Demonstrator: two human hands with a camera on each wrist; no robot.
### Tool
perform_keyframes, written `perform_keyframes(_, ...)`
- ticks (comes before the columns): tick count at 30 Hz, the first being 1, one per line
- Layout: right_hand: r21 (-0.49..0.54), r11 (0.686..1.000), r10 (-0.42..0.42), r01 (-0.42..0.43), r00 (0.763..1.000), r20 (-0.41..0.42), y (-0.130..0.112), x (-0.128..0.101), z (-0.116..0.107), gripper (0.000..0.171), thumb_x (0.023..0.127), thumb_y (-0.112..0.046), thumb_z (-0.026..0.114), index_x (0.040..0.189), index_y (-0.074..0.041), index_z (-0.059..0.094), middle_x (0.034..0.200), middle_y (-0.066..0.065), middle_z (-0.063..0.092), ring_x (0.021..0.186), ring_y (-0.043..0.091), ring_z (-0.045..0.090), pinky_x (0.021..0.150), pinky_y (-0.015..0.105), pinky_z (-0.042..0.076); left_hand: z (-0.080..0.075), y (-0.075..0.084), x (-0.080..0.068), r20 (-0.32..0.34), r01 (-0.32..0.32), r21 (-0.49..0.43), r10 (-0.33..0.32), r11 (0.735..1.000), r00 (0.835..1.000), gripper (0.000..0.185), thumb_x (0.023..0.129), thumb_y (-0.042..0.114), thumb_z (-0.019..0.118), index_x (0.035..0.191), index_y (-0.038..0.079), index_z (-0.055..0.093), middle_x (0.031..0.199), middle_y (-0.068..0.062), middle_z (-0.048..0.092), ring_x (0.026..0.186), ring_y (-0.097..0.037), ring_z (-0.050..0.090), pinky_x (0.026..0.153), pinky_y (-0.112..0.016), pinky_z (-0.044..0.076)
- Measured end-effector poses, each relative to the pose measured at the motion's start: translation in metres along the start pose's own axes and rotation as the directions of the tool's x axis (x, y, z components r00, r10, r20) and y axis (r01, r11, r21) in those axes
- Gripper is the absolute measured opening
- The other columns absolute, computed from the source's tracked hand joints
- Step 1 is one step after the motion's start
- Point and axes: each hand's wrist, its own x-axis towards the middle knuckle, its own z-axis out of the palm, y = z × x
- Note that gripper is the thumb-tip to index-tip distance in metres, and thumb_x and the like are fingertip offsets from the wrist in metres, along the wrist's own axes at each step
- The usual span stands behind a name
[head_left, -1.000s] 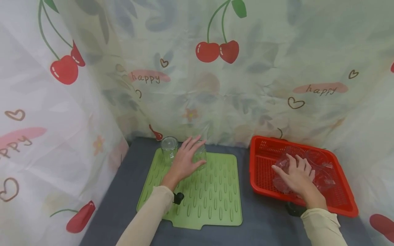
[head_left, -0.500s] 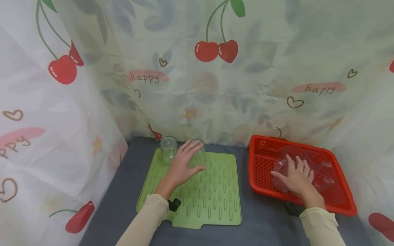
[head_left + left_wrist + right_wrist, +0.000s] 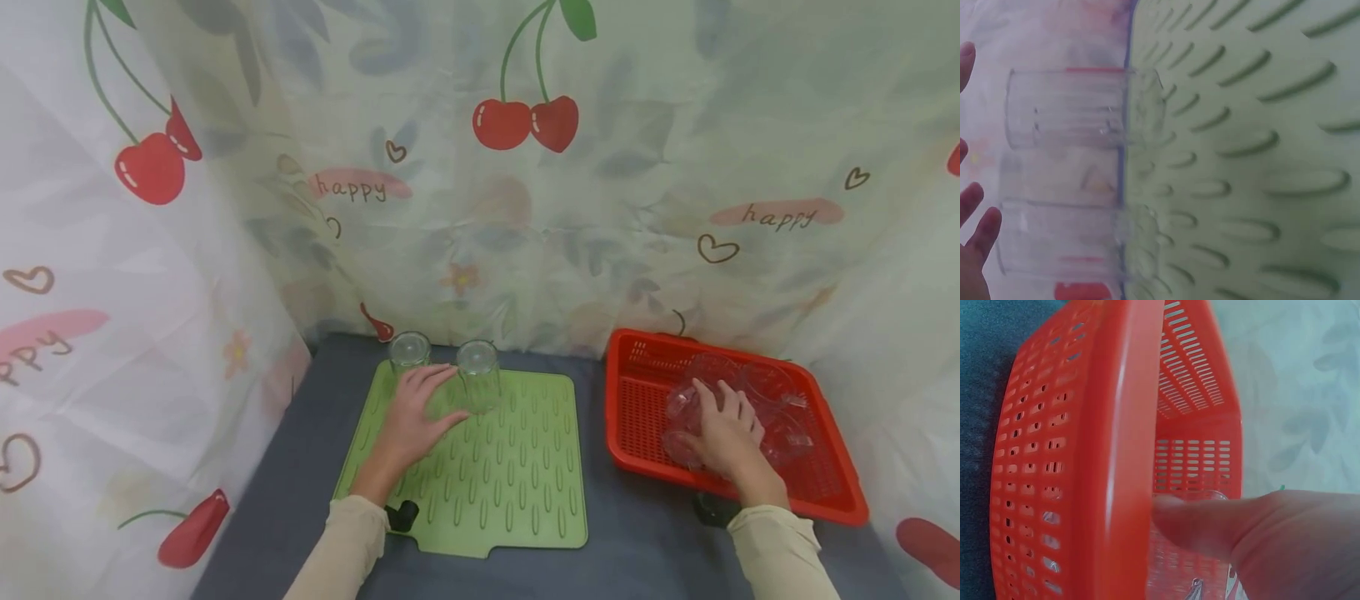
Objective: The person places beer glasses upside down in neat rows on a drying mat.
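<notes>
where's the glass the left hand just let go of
In the head view, that glass stands upside down at the back of the green mat, right of the other glass, just beyond the left hand.

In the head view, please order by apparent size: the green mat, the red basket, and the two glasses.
1. Green mat and red basket: similar in size, too close to rank.
2. The left glass and right glass: much smaller, alike.

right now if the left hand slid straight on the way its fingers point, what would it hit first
Probably the nearer clear glass, standing upside down on the green drying mat: the left hand lies open just short of it, fingers aimed up and right. The second glass stands slightly left of that line, though depth is hard to judge.
</notes>
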Motion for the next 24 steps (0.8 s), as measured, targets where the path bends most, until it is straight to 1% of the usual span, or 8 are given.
perform_keyframes(2,-0.002,1.0,-0.007,0.007,1.0,-0.002,0.0,0.0,0.001,0.117,0.076,-0.01,0.086,0.164,-0.01,0.009,0.163,0.036,-0.002,0.145,0.064,-0.005,0.111,0.085,0.001,-0.003,-0.004,-0.005,0.021,0.043,0.001,-0.043,0.999,0.999,0.067,0.081,0.035,0.087,0.141,0.019,0.061,0.138,-0.005,0.061,0.133,-0.03,0.051,0.109,-0.05,0.047)
perform_keyframes(4,-0.009,1.0,-0.012,0.012,1.0,-0.012,0.001,0.0,0.002,0.116,0.076,-0.006,0.084,0.164,-0.011,0.01,0.163,0.036,-0.001,0.145,0.063,-0.005,0.111,0.085,0.002,-0.006,-0.007,-0.01,0.055,0.097,0.005,-0.097,0.995,0.994,0.063,0.082,0.038,0.086,0.138,0.021,0.062,0.134,-0.004,0.063,0.131,-0.029,0.051,0.109,-0.05,0.048)
perform_keyframes(6,-0.015,1.0,-0.019,0.019,1.0,-0.023,0.002,0.0,0.003,0.115,0.076,-0.004,0.083,0.164,-0.012,0.011,0.163,0.036,0.0,0.146,0.063,-0.004,0.111,0.085,0.003,-0.009,-0.011,-0.015,0.083,0.149,0.005,-0.148,0.989,0.985,0.057,0.083,0.04,0.085,0.133,0.021,0.065,0.13,-0.004,0.064,0.129,-0.029,0.053,0.107,-0.05,0.049)
perform_keyframes(11,-0.033,0.999,-0.031,0.03,0.999,-0.036,0.004,0.001,0.004,0.113,0.076,-0.002,0.082,0.164,-0.014,0.012,0.162,0.035,0.003,0.143,0.063,0.002,0.11,0.085,0.007,-0.013,-0.023,-0.027,0.128,0.235,0.007,-0.234,0.972,0.964,0.044,0.083,0.042,0.084,0.117,0.017,0.071,0.118,-0.002,0.069,0.117,-0.026,0.061,0.098,-0.048,0.053)
perform_keyframes(14,-0.047,0.998,-0.033,0.031,0.999,-0.036,0.004,0.001,0.003,0.114,0.076,-0.003,0.082,0.164,-0.014,0.012,0.162,0.035,0.004,0.141,0.063,0.006,0.109,0.084,0.01,-0.013,-0.031,-0.033,0.159,0.288,0.027,-0.288,0.957,0.944,0.041,0.083,0.044,0.083,0.113,0.018,0.072,0.115,0.0,0.069,0.114,-0.025,0.064,0.097,-0.049,0.054)
perform_keyframes(17,-0.054,0.998,-0.032,0.03,0.999,-0.034,0.004,0.002,0.003,0.114,0.075,-0.003,0.083,0.164,-0.015,0.012,0.162,0.035,0.004,0.14,0.064,0.007,0.109,0.085,0.011,-0.013,-0.039,-0.038,0.199,0.346,0.05,-0.349,0.937,0.916,0.041,0.083,0.047,0.083,0.111,0.019,0.071,0.119,0.0,0.068,0.119,-0.027,0.062,0.1,-0.051,0.053)
perform_keyframes(20,-0.057,0.998,-0.033,0.031,0.999,-0.034,0.005,0.001,0.003,0.114,0.075,-0.004,0.083,0.164,-0.015,0.012,0.162,0.035,0.004,0.14,0.065,0.007,0.109,0.085,0.011,-0.013,-0.045,-0.041,0.23,0.379,0.077,-0.387,0.922,0.893,0.04,0.082,0.046,0.084,0.109,0.02,0.071,0.121,-0.001,0.067,0.123,-0.03,0.06,0.102,-0.054,0.051)
perform_keyframes(24,-0.06,0.998,-0.033,0.031,0.999,-0.039,0.005,0.002,0.003,0.113,0.075,-0.004,0.083,0.164,-0.014,0.013,0.162,0.035,0.005,0.139,0.065,0.008,0.108,0.085,0.011,-0.012,-0.053,-0.045,0.253,0.4,0.097,-0.411,0.912,0.876,0.043,0.08,0.045,0.086,0.112,0.02,0.071,0.122,-0.003,0.066,0.127,-0.033,0.055,0.106,-0.056,0.047)
